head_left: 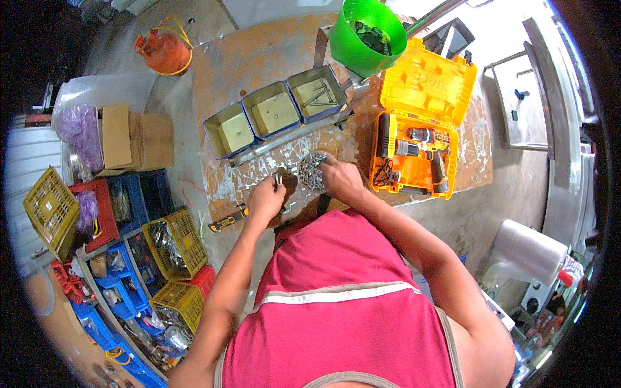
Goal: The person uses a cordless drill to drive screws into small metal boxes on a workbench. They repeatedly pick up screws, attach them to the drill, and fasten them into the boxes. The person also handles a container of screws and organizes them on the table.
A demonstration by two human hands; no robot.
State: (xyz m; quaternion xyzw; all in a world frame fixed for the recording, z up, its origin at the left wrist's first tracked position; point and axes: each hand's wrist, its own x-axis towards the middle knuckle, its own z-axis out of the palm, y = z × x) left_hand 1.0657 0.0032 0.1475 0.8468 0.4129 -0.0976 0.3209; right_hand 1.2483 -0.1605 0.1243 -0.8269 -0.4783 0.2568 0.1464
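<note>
The left hand (pixel 265 200) pinches some small silver pieces (pixel 279 180) between thumb and fingers, just above the table (pixel 259 169). The hand hides their lower ends, so I can't tell how many there are. The right hand (pixel 341 178) is at the right side of a round heap of shiny bits (pixel 312 171). Its fingertips are hidden, so I can't tell if they grip anything. The bits are too tiny to make out one by one. Behind the heap are three joined bins (pixel 270 115), and the far right one has thin metal rods (pixel 318 96) in it. The green bucket (pixel 348 48) is cut off at the top
</note>
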